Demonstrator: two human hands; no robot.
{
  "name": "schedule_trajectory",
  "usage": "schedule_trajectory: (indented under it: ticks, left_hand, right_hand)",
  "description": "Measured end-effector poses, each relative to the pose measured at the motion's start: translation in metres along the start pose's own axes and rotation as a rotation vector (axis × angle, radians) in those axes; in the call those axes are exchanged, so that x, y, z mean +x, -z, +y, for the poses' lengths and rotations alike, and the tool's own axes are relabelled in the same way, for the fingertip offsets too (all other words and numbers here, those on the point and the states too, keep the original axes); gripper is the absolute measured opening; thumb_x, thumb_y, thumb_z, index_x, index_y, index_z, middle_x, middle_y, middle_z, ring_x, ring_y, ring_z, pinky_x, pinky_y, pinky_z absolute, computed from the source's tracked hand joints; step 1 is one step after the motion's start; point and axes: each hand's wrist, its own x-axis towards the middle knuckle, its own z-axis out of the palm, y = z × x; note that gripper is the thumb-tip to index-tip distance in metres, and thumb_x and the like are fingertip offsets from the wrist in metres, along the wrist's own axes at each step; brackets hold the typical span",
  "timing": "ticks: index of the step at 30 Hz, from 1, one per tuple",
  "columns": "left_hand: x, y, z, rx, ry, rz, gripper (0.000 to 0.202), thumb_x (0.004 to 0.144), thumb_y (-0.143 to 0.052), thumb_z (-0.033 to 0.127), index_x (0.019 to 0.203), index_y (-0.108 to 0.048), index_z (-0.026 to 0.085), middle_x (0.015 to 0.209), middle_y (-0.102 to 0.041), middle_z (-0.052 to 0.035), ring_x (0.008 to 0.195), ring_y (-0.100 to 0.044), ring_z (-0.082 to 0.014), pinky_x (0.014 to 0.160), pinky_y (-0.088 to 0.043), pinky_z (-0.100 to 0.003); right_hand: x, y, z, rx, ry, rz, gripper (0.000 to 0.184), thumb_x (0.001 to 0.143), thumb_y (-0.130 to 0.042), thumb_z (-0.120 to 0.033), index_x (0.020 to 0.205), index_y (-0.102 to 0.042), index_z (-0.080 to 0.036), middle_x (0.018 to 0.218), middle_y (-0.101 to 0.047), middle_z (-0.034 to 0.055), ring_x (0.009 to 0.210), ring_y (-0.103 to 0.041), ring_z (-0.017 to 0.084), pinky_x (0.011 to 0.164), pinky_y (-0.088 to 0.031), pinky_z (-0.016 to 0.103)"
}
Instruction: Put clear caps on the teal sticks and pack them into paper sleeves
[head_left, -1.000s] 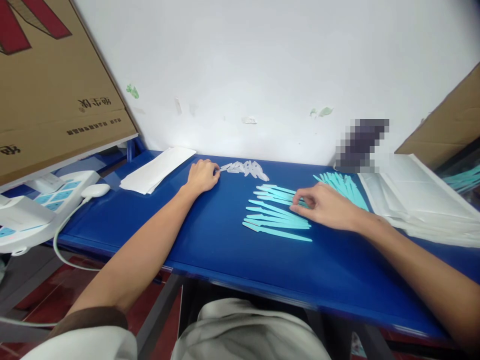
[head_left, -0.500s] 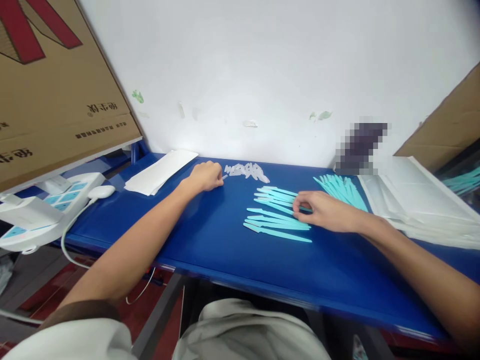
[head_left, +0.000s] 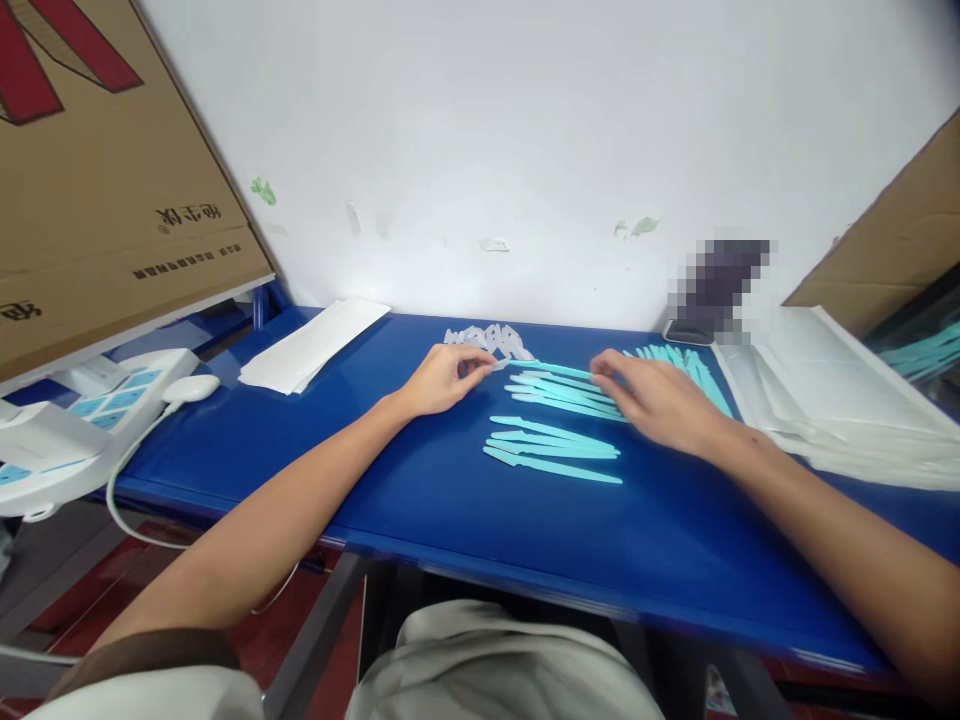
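Note:
My left hand [head_left: 446, 378] is pinched on a small clear cap, its fingertips at the tip of a teal plastic stick [head_left: 551, 369]. My right hand [head_left: 652, 400] grips the other end of that stick just above the blue table [head_left: 390, 470]. More loose clear caps [head_left: 491, 340] lie in a small pile right behind my left hand. Several teal sticks [head_left: 551, 450] lie side by side in front of both hands, and a few more [head_left: 562, 397] under the held one. A bigger fan of teal sticks [head_left: 694, 365] sits behind my right hand.
A stack of white sheets [head_left: 315, 342] lies at the back left. Clear plastic bags [head_left: 825, 390] are stacked at the right. A cardboard box [head_left: 90, 170] overhangs a white device [head_left: 67, 420] at the left. Another cardboard sheet [head_left: 900, 240] leans at the right.
My left hand came away from the cap pile with a cap and moved right to the sticks. My right hand lifted one teal stick towards it.

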Motion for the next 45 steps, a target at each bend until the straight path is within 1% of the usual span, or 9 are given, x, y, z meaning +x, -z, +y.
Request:
schedule_trajectory:
  ticks: [6,16,23,30,33,37,40,42,45]
  left_hand:
    - [0.001,-0.002,0.002,-0.027,-0.017,0.046,0.029,0.096,-0.056,0.037,0.104,-0.078,0.02,0.1,-0.078,-0.007,0.077,-0.066,-0.018,0.077,-0.051,-0.031]
    - [0.0,-0.002,0.006,-0.1,0.032,0.075,0.029,0.095,-0.058,0.039,0.104,-0.078,0.02,0.102,-0.077,-0.0078,0.082,-0.067,-0.019,0.075,-0.051,-0.031]
    - [0.0,-0.001,0.009,-0.08,-0.022,0.034,0.029,0.097,-0.056,0.038,0.102,-0.078,0.02,0.098,-0.077,-0.0069,0.079,-0.066,-0.0185,0.075,-0.051,-0.031]
    - [0.001,-0.01,0.02,-0.045,-0.071,-0.006,0.031,0.099,-0.053,0.039,0.106,-0.077,0.021,0.098,-0.075,-0.0079,0.084,-0.066,-0.0204,0.078,-0.05,-0.032]
    - [0.004,-0.007,0.008,0.057,-0.034,0.02,0.036,0.1,-0.049,0.041,0.114,-0.075,0.021,0.105,-0.074,-0.0081,0.092,-0.065,-0.0225,0.086,-0.05,-0.035]
    - [0.004,0.01,-0.028,0.332,0.081,0.065,0.044,0.102,-0.04,0.035,0.135,-0.063,0.018,0.132,-0.065,-0.0121,0.122,-0.056,-0.0289,0.109,-0.041,-0.045]
    - [0.0,0.024,-0.052,0.433,0.209,-0.024,0.052,0.101,-0.035,0.032,0.149,-0.049,0.02,0.156,-0.047,-0.0112,0.144,-0.039,-0.0318,0.117,-0.033,-0.054]
    - [-0.002,0.029,-0.062,0.447,0.269,-0.119,0.054,0.101,-0.032,0.031,0.153,-0.044,0.021,0.162,-0.038,-0.0089,0.15,-0.032,-0.0325,0.12,-0.03,-0.057]
    - [-0.002,0.031,-0.066,0.469,0.264,-0.199,0.053,0.101,-0.031,0.029,0.148,-0.051,0.02,0.157,-0.047,-0.0076,0.148,-0.038,-0.0316,0.12,-0.031,-0.053]
  right_hand:
    - [0.001,0.001,0.002,-0.007,-0.032,0.008,0.027,0.102,-0.036,-0.042,0.106,-0.057,-0.025,0.085,-0.071,0.0054,0.071,-0.062,0.023,0.062,-0.034,0.032]
    - [0.0,0.001,-0.001,0.015,-0.023,-0.003,0.025,0.103,-0.035,-0.04,0.103,-0.055,-0.025,0.078,-0.068,0.0036,0.066,-0.059,0.022,0.06,-0.033,0.031]
    - [0.001,-0.001,-0.003,0.059,-0.029,-0.023,0.024,0.103,-0.036,-0.04,0.104,-0.055,-0.024,0.085,-0.07,0.0054,0.071,-0.062,0.023,0.061,-0.034,0.032]
    - [0.001,-0.001,-0.015,0.101,0.013,-0.033,0.023,0.102,-0.038,-0.038,0.102,-0.057,-0.024,0.087,-0.071,0.0053,0.071,-0.062,0.022,0.063,-0.036,0.032]
    - [0.001,0.001,-0.014,0.096,-0.006,-0.041,0.024,0.101,-0.04,-0.038,0.097,-0.059,-0.023,0.09,-0.072,0.0061,0.073,-0.062,0.022,0.064,-0.038,0.033]
    - [0.001,0.003,-0.011,0.07,-0.037,-0.084,0.025,0.098,-0.043,-0.036,0.092,-0.062,-0.022,0.093,-0.073,0.0066,0.077,-0.063,0.022,0.066,-0.04,0.033]
    - [0.001,0.003,-0.01,0.014,-0.069,-0.115,0.025,0.095,-0.045,-0.036,0.092,-0.064,-0.022,0.097,-0.073,0.0062,0.079,-0.064,0.022,0.065,-0.04,0.033]
    - [0.001,0.003,-0.01,-0.008,-0.086,-0.127,0.026,0.095,-0.046,-0.037,0.093,-0.066,-0.021,0.098,-0.073,0.0061,0.079,-0.065,0.022,0.065,-0.04,0.033]
    - [0.001,0.007,-0.015,0.041,-0.066,-0.149,0.027,0.094,-0.047,-0.039,0.096,-0.067,-0.021,0.095,-0.073,0.0058,0.077,-0.063,0.021,0.065,-0.041,0.033]
